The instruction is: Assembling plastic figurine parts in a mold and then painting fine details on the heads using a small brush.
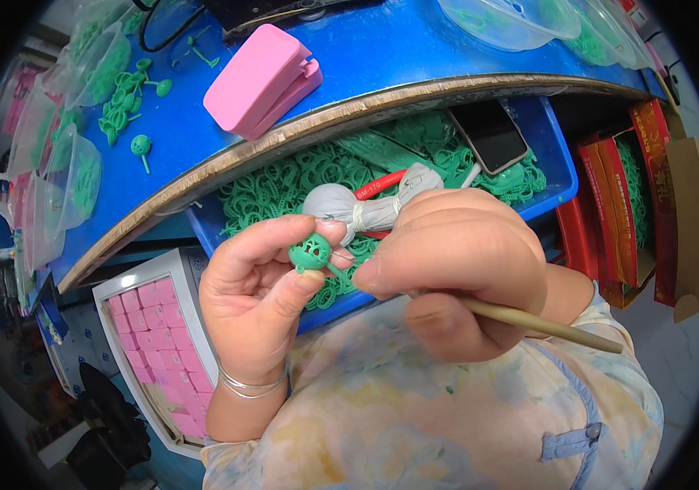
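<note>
My left hand (pixel 253 286) pinches a small green openwork ball (pixel 310 251) between thumb and fingertips. A short green stem sticks out from the ball toward the right. My right hand (pixel 468 261) is closed around a thin tool with a tan rod-like handle (pixel 545 326), whose back end points to the lower right. Its fingers are beside the ball, and what looks like a fine tip reaches toward the stem; the contact is too small to tell. Below both hands lies a blue tray (pixel 560 155) heaped with green ring-shaped pieces (pixel 284 184).
A phone (pixel 492 135), a tied grey-white cloth bundle (pixel 378 208) and a red-handled item (pixel 380 184) lie on the tray's pieces. The blue table (pixel 349 65) holds a pink block (pixel 255 77), loose green pieces (pixel 125 98) and plastic bowls (pixel 84 175). Red boxes (pixel 610 212) stand right; a pink-filled case (pixel 153 335), left.
</note>
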`<state>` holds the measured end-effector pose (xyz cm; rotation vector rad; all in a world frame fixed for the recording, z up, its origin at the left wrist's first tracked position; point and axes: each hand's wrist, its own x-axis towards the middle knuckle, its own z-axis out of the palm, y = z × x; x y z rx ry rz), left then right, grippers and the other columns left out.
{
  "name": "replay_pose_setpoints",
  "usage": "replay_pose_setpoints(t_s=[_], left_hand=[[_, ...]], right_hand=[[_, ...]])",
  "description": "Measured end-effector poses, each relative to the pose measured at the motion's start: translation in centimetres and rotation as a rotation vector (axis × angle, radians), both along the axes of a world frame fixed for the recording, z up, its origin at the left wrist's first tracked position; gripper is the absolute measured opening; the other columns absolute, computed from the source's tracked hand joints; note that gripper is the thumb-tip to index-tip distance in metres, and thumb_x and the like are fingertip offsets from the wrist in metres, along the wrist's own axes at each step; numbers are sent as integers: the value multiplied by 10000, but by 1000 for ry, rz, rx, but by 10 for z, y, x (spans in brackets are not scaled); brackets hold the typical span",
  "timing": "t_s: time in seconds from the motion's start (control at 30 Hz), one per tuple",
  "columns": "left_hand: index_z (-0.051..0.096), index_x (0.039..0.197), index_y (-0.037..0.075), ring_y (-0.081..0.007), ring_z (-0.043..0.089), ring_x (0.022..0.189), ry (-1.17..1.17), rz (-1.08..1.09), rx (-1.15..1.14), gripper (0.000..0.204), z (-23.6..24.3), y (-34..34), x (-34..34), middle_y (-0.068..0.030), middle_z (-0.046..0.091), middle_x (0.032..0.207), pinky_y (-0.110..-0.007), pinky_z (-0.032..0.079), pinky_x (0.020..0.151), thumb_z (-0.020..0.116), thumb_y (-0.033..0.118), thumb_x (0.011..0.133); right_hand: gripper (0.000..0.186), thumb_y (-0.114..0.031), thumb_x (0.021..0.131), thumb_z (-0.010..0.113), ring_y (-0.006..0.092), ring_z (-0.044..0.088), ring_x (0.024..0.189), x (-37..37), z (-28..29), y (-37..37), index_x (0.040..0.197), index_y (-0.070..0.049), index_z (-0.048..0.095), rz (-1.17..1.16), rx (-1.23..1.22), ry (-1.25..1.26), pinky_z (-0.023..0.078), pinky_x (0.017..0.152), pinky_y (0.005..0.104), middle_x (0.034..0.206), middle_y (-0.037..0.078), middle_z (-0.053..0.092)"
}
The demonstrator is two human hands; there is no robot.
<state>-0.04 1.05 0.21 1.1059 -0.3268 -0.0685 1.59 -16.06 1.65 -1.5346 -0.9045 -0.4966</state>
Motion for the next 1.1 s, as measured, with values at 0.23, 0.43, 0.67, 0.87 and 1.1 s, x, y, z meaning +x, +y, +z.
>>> replay_pose_setpoints(t_s=[0.23, 0.43, 0.67, 0.87, 1.1], left_hand=[[488, 1069, -46, -230, 598, 844, -19, 31, 23, 331, 1, 0, 3, -211, 576, 997, -338, 494, 772, 592, -45, 754], [490, 1065, -43, -219, 602, 784, 141, -12, -141, 308, 3, 0, 1, -221, 568, 1001, -303, 515, 686, 591, -2, 777], [489, 1093, -49, -190, 594, 631, 376, -143, -376, 322, -3, 6, 2, -222, 570, 990, -242, 486, 460, 580, 96, 820], [483, 1111, -60, -166, 569, 589, 358, -180, -319, 371, -6, 6, 1, -205, 578, 966, -222, 447, 430, 574, 170, 835], [483, 1106, -69, -160, 546, 562, 353, -217, -340, 396, -7, 5, 0, -189, 579, 952, -234, 413, 420, 557, 223, 848]], right_hand=[[158, -29, 758, 491, 176, 517, 583, -1, -3, 0, 908, 16, 519, 17, 87, 56, 432, 516, 278, 725, 96, 573], [163, -25, 757, 518, 164, 505, 619, 7, -3, -2, 916, 15, 514, -17, 15, -20, 429, 548, 266, 749, 92, 559], [158, -34, 783, 536, 140, 503, 621, 2, -2, -5, 926, 30, 519, 102, 96, 146, 412, 539, 254, 737, 85, 555], [159, -1, 761, 555, 140, 499, 547, 1, 3, -4, 913, 37, 530, 109, 15, 127, 404, 496, 242, 721, 99, 559], [128, -2, 771, 553, 117, 489, 513, 2, 11, -4, 890, 44, 544, 89, -18, 90, 391, 460, 221, 744, 106, 576]])
